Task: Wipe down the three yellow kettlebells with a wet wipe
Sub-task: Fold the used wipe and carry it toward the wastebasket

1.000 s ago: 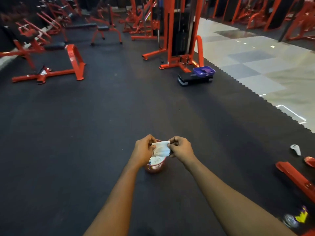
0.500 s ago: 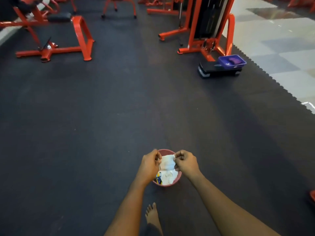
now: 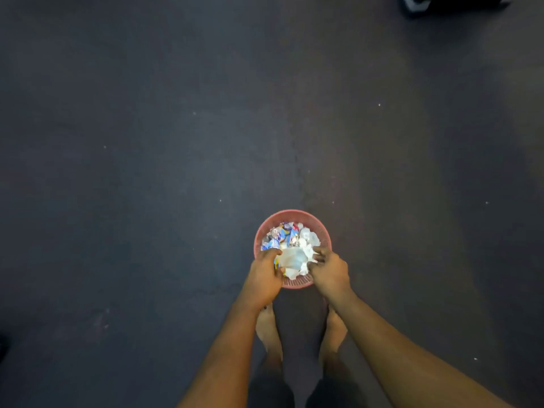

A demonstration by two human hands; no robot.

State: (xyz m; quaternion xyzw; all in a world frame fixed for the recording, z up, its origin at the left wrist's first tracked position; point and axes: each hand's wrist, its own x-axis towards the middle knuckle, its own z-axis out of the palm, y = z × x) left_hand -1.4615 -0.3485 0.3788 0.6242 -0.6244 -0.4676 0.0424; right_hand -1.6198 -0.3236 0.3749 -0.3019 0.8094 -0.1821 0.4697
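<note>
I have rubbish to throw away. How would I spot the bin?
Find the wide dark floor, then the person's bare feet. Just ahead of the toes, beneath the left hand and right hand, stands a small round pink basket. It is the only pink thing there, stuffed with white tissues and blue wrappers.

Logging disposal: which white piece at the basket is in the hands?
The flat wipe spread between the left hand and right hand, over the near side of the pink basket; the other white pieces lie crumpled inside.
</note>
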